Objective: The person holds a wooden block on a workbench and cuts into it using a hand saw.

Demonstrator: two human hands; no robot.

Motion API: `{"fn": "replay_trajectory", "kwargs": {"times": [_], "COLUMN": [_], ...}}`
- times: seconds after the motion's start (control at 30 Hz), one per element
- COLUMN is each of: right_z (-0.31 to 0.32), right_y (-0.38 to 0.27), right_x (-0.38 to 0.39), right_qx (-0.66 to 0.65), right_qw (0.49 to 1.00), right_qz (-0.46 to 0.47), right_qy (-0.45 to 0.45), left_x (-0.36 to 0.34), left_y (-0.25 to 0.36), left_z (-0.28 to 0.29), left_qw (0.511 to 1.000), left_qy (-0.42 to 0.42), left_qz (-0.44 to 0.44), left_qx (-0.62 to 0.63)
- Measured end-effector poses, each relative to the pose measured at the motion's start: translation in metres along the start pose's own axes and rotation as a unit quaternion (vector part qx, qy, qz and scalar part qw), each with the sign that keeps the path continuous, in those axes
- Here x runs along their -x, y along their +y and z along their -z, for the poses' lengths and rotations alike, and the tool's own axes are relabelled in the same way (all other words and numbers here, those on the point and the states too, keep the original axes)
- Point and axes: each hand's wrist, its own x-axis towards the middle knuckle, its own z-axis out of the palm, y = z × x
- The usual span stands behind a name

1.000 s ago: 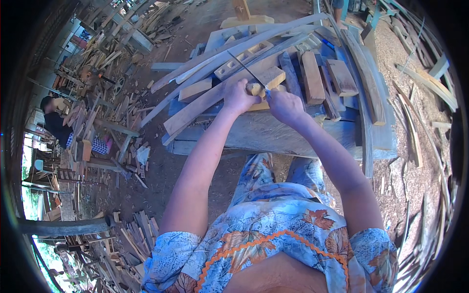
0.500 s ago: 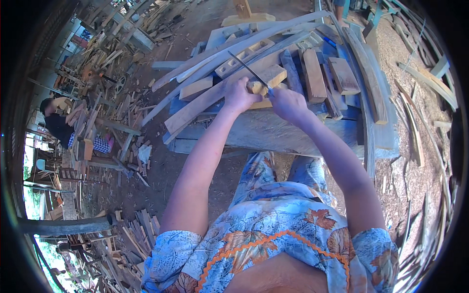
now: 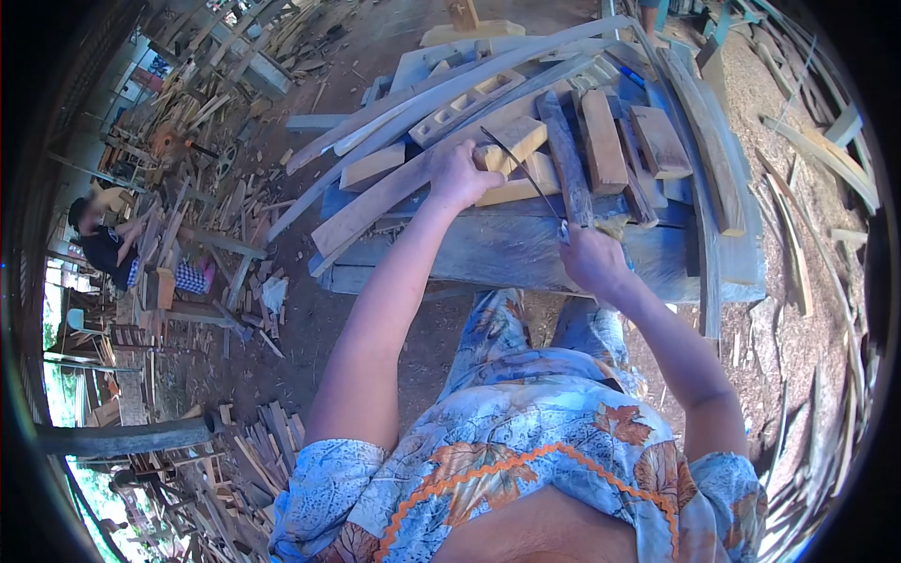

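Note:
My left hand (image 3: pixel 460 175) is closed on the near left end of a short wooden block (image 3: pixel 522 141), which slants up to the right over other timber. In my right fist (image 3: pixel 595 259) is a long thin dark tool (image 3: pixel 524 165), straight and narrow like a file or blade; its exact kind does not show. Its far end lies across the block's near end, and its shaft runs back toward me. Beneath the block is another pale wood piece (image 3: pixel 522 192). A long flat board (image 3: pixel 375 214) passes beside my left hand.
The heavy workbench (image 3: pixel 619 263) carries several cut blocks (image 3: pixel 603 141), a piece with square hollows (image 3: pixel 466 108), long curved strips (image 3: pixel 441 89) and a blue object (image 3: pixel 633 77). Wood scraps (image 3: pixel 253 450) cover the floor at left, where another person (image 3: pixel 108 246) sits. Planks (image 3: pixel 807 159) lie at right.
My right hand has pulled back toward me and to the right, drawing the tool with it across the block. My left hand stays on the block.

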Motion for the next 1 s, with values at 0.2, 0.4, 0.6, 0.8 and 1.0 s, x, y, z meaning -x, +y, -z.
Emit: {"fn": "replay_trajectory", "kwargs": {"times": [0.2, 0.4, 0.6, 0.8, 1.0], "right_z": [0.012, 0.014, 0.022, 0.016, 0.014], "right_y": [0.011, -0.001, -0.007, -0.007, -0.032], "right_x": [-0.008, 0.016, 0.032, 0.018, -0.067], "right_qx": [-0.005, -0.041, -0.054, 0.007, -0.005], "right_qw": [1.000, 0.999, 0.998, 0.999, 0.995], "right_qz": [-0.005, 0.000, 0.003, 0.037, 0.050], "right_qy": [-0.008, -0.006, 0.038, 0.033, 0.084], "left_x": [0.003, 0.004, 0.006, 0.008, 0.004], "left_y": [-0.002, -0.007, -0.006, -0.002, 0.005], "left_z": [0.003, -0.001, 0.001, -0.001, -0.001], "left_qw": [1.000, 0.999, 0.999, 0.999, 1.000], "left_qy": [0.006, 0.009, -0.008, 0.037, -0.010], "left_qz": [-0.005, -0.031, 0.002, -0.027, -0.001], "left_qx": [0.024, -0.004, 0.037, -0.017, 0.018]}}
